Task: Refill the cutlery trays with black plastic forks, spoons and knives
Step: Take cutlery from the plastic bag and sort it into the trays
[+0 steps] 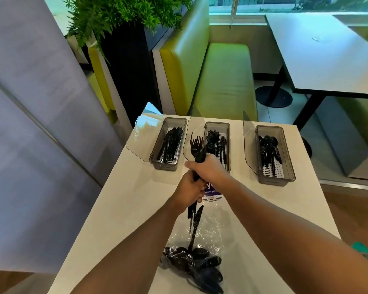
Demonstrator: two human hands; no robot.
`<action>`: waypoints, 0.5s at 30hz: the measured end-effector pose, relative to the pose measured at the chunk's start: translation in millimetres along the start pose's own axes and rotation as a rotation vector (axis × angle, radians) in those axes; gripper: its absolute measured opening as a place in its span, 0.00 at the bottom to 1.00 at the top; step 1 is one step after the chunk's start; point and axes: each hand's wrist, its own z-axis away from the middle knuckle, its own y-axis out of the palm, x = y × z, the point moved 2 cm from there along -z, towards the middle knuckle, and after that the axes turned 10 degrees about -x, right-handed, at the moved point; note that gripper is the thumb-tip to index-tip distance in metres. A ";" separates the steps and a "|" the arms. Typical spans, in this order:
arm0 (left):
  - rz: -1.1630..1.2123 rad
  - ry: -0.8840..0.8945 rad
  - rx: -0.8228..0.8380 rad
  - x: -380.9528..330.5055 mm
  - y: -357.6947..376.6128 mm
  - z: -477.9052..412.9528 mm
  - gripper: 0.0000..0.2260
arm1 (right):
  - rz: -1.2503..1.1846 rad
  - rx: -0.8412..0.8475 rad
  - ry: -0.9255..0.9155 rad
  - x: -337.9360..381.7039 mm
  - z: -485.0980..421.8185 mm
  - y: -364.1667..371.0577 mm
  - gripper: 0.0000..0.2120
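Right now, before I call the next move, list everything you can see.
Left tray: one, smoky clear, lid open, counter's far edge.
Middle tray: one, same, lid open, centre.
Right tray: one, same, lid open, right.
Knives: several, black, left tray.
Forks: several, black, middle tray.
Spoons: several, black, right tray.
Fork bundle: one, black, upright before middle tray.
Plastic bag: one, clear, near counter, holding more black cutlery.
Label: one, purple, under hands.
Counter: one, white.
Bench: one, green, behind counter.
Plant: one, green, far left.
Left hand: grips fork bundle's lower end.
Right hand: grips fork bundle above it.
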 end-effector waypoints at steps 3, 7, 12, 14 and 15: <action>0.063 -0.011 0.043 -3.3 -2.0 0.8 0.11 | -0.181 0.137 -0.004 3.2 4.9 -9.2 0.19; 0.229 -0.081 0.142 -5.5 -9.7 4.2 0.14 | -0.484 0.260 0.019 -0.6 5.0 -20.5 0.30; 0.306 -0.108 0.217 -6.4 -12.1 7.8 0.15 | -0.709 0.232 0.109 -11.7 2.3 -27.9 0.19; 0.318 -0.113 0.211 -6.2 -12.9 8.0 0.15 | -0.735 0.221 0.126 -10.6 4.3 -28.1 0.13; 0.325 -0.117 0.216 -6.0 -13.5 7.9 0.15 | -0.746 0.222 0.131 -9.7 4.6 -28.1 0.12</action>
